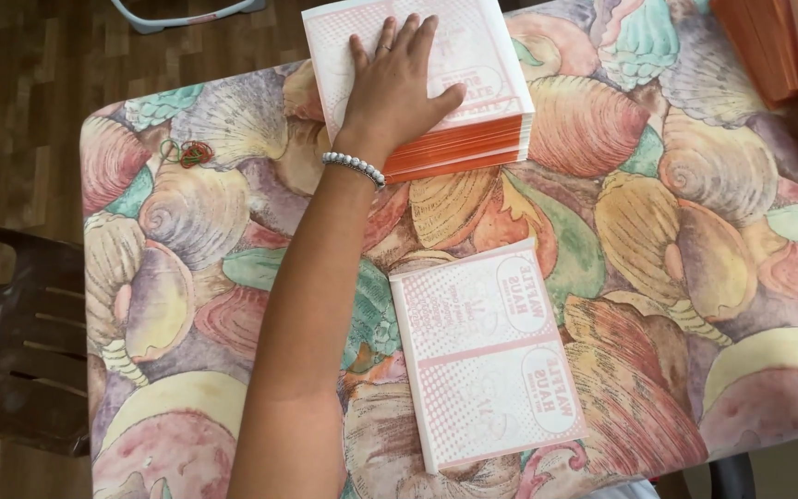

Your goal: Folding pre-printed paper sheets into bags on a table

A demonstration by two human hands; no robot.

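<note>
The left hand (397,88) lies open and flat on the stack (427,88) at the table's (695,231) far edge, thin, light, slippery sheets probably best gripped by the stack's sides.

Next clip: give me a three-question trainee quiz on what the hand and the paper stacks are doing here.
1. True or false: the left hand lies flat, fingers spread, on the tall stack of pink-printed sheets.
2. Multiple choice: the flat printed sheet nearer the table's front edge is A) under the hand, B) lying apart from the hand, C) on the chair.
3. What small things lie on the tablecloth left of the tall stack?

Key: 1 true; 2 B; 3 rubber bands.
</note>
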